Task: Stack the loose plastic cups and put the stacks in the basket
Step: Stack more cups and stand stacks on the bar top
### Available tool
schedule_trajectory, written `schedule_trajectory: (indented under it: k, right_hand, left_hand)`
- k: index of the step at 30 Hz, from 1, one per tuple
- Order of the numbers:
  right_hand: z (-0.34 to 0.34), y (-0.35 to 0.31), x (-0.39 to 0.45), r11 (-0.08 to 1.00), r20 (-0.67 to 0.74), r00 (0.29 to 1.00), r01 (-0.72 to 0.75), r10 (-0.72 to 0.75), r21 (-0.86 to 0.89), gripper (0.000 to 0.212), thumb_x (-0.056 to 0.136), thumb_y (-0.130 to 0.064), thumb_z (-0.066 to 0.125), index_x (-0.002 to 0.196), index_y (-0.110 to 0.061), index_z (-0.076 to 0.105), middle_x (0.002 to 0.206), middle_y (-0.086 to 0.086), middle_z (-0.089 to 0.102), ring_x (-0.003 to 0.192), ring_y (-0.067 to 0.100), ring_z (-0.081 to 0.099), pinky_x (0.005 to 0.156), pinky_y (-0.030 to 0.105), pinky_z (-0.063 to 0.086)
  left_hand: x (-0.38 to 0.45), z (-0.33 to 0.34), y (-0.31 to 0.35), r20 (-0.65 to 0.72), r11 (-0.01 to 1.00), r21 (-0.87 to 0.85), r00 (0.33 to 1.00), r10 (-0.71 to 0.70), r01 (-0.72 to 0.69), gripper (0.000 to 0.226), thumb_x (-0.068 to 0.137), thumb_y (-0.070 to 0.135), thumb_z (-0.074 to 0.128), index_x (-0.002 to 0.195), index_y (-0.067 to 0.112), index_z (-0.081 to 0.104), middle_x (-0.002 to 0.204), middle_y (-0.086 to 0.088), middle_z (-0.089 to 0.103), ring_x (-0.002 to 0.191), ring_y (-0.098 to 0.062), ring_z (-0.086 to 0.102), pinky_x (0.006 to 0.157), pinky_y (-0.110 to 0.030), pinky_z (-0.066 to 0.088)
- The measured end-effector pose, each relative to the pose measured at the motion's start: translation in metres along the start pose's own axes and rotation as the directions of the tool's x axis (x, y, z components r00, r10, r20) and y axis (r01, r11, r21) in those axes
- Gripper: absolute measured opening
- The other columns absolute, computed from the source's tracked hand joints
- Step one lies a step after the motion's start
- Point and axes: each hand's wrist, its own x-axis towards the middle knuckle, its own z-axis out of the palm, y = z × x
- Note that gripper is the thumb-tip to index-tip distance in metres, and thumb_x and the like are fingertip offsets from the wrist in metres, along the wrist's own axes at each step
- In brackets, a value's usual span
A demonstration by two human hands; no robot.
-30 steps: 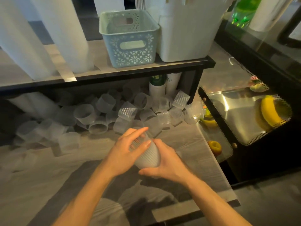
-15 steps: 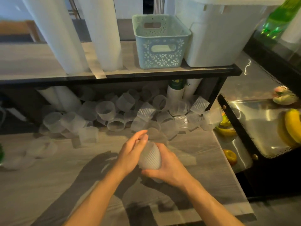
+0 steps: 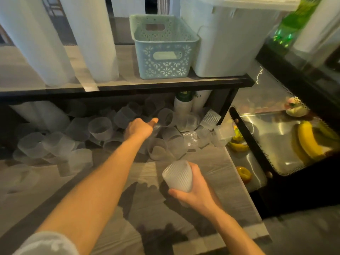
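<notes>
- right hand [image 3: 196, 190] w/ fingers curled round ribbed cup stack [image 3: 178, 178]
- left hand [image 3: 138, 128] in loose cups [image 3: 100, 127] pile, fingers hidden, can't tell
- basket [image 3: 163, 46] up on shelf [image 3: 128, 83]

Two tall white paper-wrapped columns [image 3: 88, 37] stand on grey wood-grain shelf [image 3: 127, 57], left side. Large white plastic bin [image 3: 226, 43] occupies shelf's right end. Green translucent bottle [image 3: 288, 24] stands far right. Yellow bananas [image 3: 309, 138] lie inside black glass-topped display case [image 3: 257, 148]. White paper cups [image 3: 185, 105] stand under shelf on grey wood-grain counter [image 3: 217, 162].
</notes>
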Motion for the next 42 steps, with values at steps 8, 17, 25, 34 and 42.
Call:
schedule_trajectory:
  k: [8, 17, 25, 34, 42]
  right_hand:
    - [-0.017, 0.011, -0.007, 0.998, -0.033, 0.998, -0.054, 0.053, -0.029, 0.086, 0.06, -0.063, 0.081, 0.129, -0.048, 0.032, 0.118, -0.025, 0.048, 0.106, -0.002, 0.051, 0.085, 0.022, 0.049]
    - [-0.012, -0.002, 0.004, 0.998, 0.022, 1.0, -0.017, 0.018, -0.054, 0.089, 0.062, -0.06, 0.081, 0.135, -0.041, 0.034, 0.124, -0.016, 0.048, 0.112, 0.005, 0.052, 0.093, 0.032, 0.05]
    - [0.013, -0.03, 0.012, 0.988, 0.157, 0.978, 0.145, -0.134, -0.061, 0.09, 0.059, -0.064, 0.072, 0.135, -0.032, 0.038, 0.13, -0.011, 0.05, 0.119, 0.007, 0.051, 0.098, 0.031, 0.045]
    - [0.031, -0.057, 0.013, 0.963, 0.244, 0.939, 0.262, -0.242, -0.053, 0.092, 0.06, -0.064, 0.072, 0.137, -0.028, 0.039, 0.128, -0.011, 0.052, 0.118, 0.005, 0.052, 0.097, 0.03, 0.045]
    - [0.045, -0.054, 0.001, 0.967, 0.243, 0.938, 0.256, -0.247, -0.005, 0.076, 0.067, -0.057, 0.072, 0.132, -0.038, 0.038, 0.125, -0.011, 0.057, 0.115, 0.008, 0.058, 0.092, 0.038, 0.05]
  left_hand:
    - [0.021, 0.019, 0.008, 0.057, 0.997, 0.076, 0.998, -0.005, 0.001, 0.071, 0.087, 0.057, 0.059, 0.136, 0.006, 0.054, 0.143, -0.019, 0.05, 0.132, -0.038, 0.045, 0.107, -0.043, 0.04]
    - [-0.04, -0.011, -0.037, 0.102, 0.638, -0.77, 0.984, 0.148, -0.016, 0.054, 0.076, 0.035, 0.079, 0.124, 0.022, 0.06, 0.12, -0.004, 0.066, 0.107, -0.021, 0.064, 0.083, -0.033, 0.052]
    - [-0.141, -0.022, -0.082, 0.046, 0.668, -0.713, 0.935, 0.351, -0.216, 0.079, 0.057, 0.055, 0.078, 0.131, 0.04, 0.054, 0.124, 0.008, 0.057, 0.116, -0.012, 0.058, 0.104, -0.042, 0.047]
    - [-0.145, -0.042, -0.117, -0.046, 0.774, -0.494, 0.901, 0.431, -0.395, 0.072, 0.062, 0.054, 0.067, 0.131, 0.042, 0.051, 0.129, 0.012, 0.045, 0.117, 0.004, 0.05, 0.104, -0.019, 0.041]
    - [-0.169, -0.029, -0.127, 0.201, 0.835, -0.247, 0.817, 0.541, -0.492, 0.101, 0.069, 0.081, 0.046, 0.152, 0.029, 0.021, 0.149, 0.022, 0.019, 0.14, 0.007, 0.017, 0.117, -0.018, 0.018]
